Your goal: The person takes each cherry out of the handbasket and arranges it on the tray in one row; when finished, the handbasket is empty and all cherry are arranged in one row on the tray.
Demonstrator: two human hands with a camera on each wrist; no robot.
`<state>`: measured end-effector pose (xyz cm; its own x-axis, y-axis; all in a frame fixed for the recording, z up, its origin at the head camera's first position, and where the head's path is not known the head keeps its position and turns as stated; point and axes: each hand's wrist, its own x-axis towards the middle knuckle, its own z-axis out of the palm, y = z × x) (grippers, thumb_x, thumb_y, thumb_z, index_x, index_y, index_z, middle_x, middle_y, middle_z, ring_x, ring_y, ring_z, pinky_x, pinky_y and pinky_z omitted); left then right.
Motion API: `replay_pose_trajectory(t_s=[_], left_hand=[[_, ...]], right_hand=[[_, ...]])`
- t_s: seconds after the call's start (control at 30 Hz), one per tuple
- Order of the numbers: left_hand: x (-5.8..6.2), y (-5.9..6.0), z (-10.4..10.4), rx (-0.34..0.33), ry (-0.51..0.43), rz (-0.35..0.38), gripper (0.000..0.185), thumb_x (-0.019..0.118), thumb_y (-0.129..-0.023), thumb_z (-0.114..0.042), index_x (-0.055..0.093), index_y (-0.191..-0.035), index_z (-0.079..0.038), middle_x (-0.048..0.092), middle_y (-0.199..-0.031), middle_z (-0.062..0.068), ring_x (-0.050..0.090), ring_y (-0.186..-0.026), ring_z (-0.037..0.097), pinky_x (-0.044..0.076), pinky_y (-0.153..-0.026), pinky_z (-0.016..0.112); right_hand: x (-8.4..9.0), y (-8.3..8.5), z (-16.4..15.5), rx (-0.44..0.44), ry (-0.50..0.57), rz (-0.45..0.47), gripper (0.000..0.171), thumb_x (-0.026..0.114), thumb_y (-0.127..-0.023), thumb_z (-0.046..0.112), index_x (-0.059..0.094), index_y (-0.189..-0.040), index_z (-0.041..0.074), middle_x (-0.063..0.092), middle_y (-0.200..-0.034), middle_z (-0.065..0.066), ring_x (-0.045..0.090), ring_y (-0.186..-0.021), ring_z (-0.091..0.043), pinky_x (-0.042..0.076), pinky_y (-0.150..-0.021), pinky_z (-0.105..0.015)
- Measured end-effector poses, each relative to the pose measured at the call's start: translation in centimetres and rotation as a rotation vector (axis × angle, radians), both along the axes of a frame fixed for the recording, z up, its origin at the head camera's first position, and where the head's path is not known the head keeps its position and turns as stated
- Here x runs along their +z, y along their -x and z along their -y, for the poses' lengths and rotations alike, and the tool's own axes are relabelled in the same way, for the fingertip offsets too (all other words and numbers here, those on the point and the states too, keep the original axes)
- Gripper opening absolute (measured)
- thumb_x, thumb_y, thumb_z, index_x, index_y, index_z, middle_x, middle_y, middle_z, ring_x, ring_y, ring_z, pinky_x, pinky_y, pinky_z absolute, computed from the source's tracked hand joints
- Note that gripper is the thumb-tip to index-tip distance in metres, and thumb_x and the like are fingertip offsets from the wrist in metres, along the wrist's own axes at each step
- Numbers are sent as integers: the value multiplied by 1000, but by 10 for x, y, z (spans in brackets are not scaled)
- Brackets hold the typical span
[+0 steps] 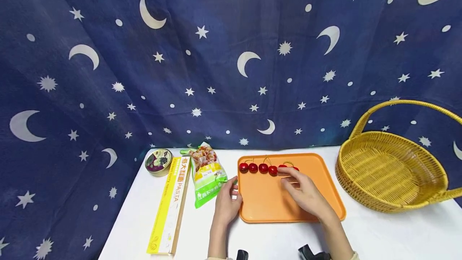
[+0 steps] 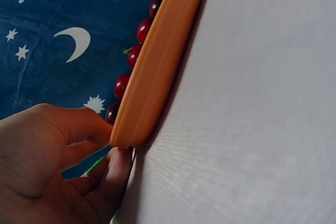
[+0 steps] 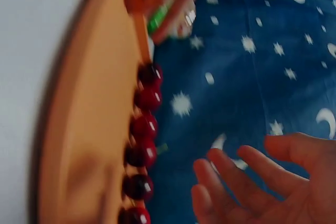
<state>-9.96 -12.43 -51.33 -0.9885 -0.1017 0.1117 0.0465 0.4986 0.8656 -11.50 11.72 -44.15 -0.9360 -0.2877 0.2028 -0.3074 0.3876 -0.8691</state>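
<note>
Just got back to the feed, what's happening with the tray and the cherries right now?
A person is lining up cherries along the far edge of an orange tray. The left hand has a grip on the tray's left rim, steadying it. The right hand hovers open over the tray by the right end of the row, holding nothing. A wicker basket sits to the right, snack packs to the left.

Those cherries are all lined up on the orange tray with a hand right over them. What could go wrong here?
The right hand hovers open over the cherries; a careless brush could roll them out of their row. The left hand grips the tray at its edge, so a tug might shift it and scatter them. They sit near the tray's far rim and might roll over it.
</note>
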Motion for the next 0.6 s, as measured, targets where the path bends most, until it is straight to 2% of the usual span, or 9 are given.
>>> replay_pose_trajectory(t_s=[0.2, 0.4, 0.6], left_hand=[[-3, -4, 3, 9, 1, 37, 57, 65, -78, 7, 57, -134, -2, 59, -98, 2, 59, -83, 14, 48, -71, 26], [-2, -6, 9, 25, 19, 18, 56, 66, -78, 6, 58, -133, -3, 58, -98, 2, 57, -84, 13, 48, -73, 26], [-5, -13, 9, 28, 20, 24, 55, 66, -78, 7, 58, -132, -2, 58, -98, 2, 58, -83, 13, 48, -73, 27]], right_hand=[[4, -2, -22, -106, -79, -45, 32, 58, -95, 3, 60, -127, -2, 65, -120, -19, 64, -104, -28, 53, -83, -33], [5, -1, -29, -117, -86, -74, 33, 58, -95, 3, 59, -127, -4, 64, -120, -21, 64, -104, -31, 53, -82, -33], [-2, -5, -32, -129, -140, -63, 33, 59, -94, 2, 58, -125, -6, 63, -121, -24, 64, -105, -36, 53, -84, -45]])
